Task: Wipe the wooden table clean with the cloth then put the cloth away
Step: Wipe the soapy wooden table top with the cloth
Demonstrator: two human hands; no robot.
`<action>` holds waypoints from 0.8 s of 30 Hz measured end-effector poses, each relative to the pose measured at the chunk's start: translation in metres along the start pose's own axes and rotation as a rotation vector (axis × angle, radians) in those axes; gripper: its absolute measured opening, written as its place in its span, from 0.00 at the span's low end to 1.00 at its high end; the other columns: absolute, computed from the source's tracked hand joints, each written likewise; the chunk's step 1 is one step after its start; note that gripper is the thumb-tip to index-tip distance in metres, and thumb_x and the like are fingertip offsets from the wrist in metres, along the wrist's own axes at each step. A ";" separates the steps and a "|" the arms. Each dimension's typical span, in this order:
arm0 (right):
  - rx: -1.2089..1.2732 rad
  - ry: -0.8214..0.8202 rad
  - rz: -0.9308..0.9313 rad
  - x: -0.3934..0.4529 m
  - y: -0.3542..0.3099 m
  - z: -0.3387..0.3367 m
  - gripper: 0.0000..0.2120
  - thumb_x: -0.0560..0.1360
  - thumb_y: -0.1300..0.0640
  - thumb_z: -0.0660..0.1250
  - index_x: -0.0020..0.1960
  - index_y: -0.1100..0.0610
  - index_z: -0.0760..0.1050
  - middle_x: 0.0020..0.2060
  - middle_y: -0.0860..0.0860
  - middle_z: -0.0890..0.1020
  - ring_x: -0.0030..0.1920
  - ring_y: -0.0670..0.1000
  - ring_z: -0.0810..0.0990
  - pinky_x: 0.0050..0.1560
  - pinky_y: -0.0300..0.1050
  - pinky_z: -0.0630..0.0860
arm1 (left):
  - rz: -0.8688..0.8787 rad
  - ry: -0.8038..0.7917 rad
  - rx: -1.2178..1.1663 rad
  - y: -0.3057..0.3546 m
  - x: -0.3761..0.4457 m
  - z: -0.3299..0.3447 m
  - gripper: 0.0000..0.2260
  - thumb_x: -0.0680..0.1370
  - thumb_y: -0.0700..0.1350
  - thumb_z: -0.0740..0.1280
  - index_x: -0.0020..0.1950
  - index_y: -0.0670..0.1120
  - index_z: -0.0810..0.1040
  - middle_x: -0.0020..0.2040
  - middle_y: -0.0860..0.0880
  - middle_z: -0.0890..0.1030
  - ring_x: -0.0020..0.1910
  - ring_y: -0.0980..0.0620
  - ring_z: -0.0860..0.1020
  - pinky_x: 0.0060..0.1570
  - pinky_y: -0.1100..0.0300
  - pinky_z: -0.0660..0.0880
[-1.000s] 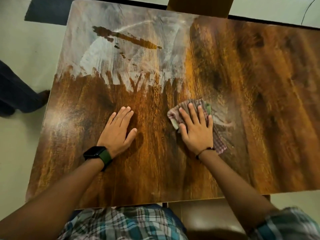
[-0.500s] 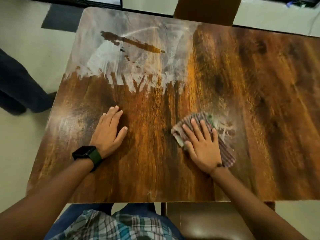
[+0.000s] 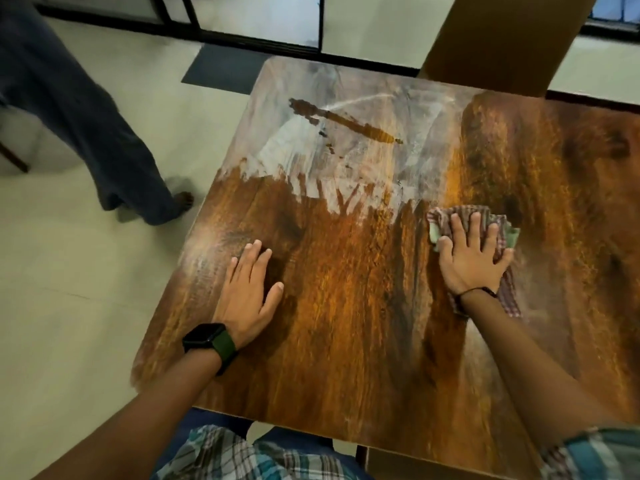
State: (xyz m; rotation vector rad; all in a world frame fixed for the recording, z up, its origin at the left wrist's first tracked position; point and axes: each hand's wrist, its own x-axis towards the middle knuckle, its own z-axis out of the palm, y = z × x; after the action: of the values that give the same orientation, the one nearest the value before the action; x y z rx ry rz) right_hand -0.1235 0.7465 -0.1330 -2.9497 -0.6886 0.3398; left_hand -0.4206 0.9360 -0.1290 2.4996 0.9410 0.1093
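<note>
No readable writing; right hand (image 3: 472,263) flat, fingers spread, hides most of the checked red-and-green cloth (image 3: 506,299); left hand (image 3: 247,292) flat, fingers straight, on the brown wooden table (image 3: 363,306).

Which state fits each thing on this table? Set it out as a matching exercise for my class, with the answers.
Things:
1. cloth
2. left hand
3. white film
4. watch

States:
A. lies flat on bare wood
B. covers the table's far part
C. pressed under the right hand
D. sits on the left wrist

Pairs: 1-C, 2-A, 3-B, 4-D
</note>
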 end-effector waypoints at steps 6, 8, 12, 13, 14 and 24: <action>-0.104 -0.055 -0.541 -0.063 -0.144 0.037 0.28 0.77 0.41 0.37 0.76 0.43 0.40 0.75 0.48 0.37 0.75 0.56 0.36 0.69 0.65 0.33 | -0.081 0.042 -0.086 0.003 0.013 -0.006 0.33 0.74 0.61 0.46 0.75 0.44 0.53 0.77 0.46 0.50 0.75 0.51 0.48 0.72 0.56 0.41; -0.146 -0.062 -0.709 -0.087 -0.174 0.049 0.28 0.77 0.41 0.35 0.77 0.45 0.43 0.77 0.49 0.41 0.76 0.57 0.37 0.69 0.65 0.34 | -0.090 0.054 -0.067 0.003 0.015 -0.007 0.35 0.73 0.62 0.44 0.75 0.43 0.52 0.77 0.45 0.51 0.75 0.51 0.48 0.73 0.54 0.43; -0.134 -0.067 -0.767 -0.086 -0.173 0.049 0.30 0.76 0.42 0.38 0.76 0.46 0.54 0.77 0.50 0.53 0.76 0.58 0.47 0.71 0.66 0.41 | -0.131 0.079 -0.068 -0.004 0.023 -0.009 0.32 0.75 0.57 0.48 0.75 0.42 0.52 0.76 0.44 0.51 0.75 0.50 0.48 0.74 0.52 0.44; -0.118 -0.064 -0.795 -0.093 -0.167 0.049 0.28 0.77 0.43 0.42 0.75 0.47 0.58 0.76 0.50 0.58 0.76 0.58 0.51 0.71 0.66 0.44 | -0.152 0.094 -0.091 -0.006 0.025 -0.010 0.31 0.75 0.57 0.48 0.75 0.42 0.52 0.76 0.44 0.51 0.75 0.50 0.48 0.73 0.54 0.43; -0.103 -0.050 -0.835 -0.103 -0.161 0.052 0.27 0.77 0.43 0.45 0.74 0.47 0.62 0.75 0.51 0.61 0.75 0.58 0.55 0.71 0.66 0.46 | -0.172 0.108 -0.114 -0.008 0.028 -0.012 0.31 0.75 0.57 0.48 0.75 0.43 0.52 0.76 0.44 0.51 0.75 0.50 0.48 0.72 0.56 0.41; -0.077 0.006 -0.996 -0.094 -0.170 0.055 0.21 0.75 0.40 0.55 0.60 0.49 0.75 0.71 0.49 0.68 0.73 0.55 0.57 0.67 0.66 0.51 | -0.207 0.152 -0.262 -0.042 0.073 -0.024 0.29 0.76 0.56 0.46 0.75 0.44 0.53 0.76 0.47 0.53 0.73 0.57 0.48 0.69 0.65 0.39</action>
State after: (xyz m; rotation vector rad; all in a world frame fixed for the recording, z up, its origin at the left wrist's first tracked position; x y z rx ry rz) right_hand -0.2908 0.8591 -0.1447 -2.2496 -2.0098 0.1951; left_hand -0.3955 1.0196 -0.1327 2.1651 1.1604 0.3370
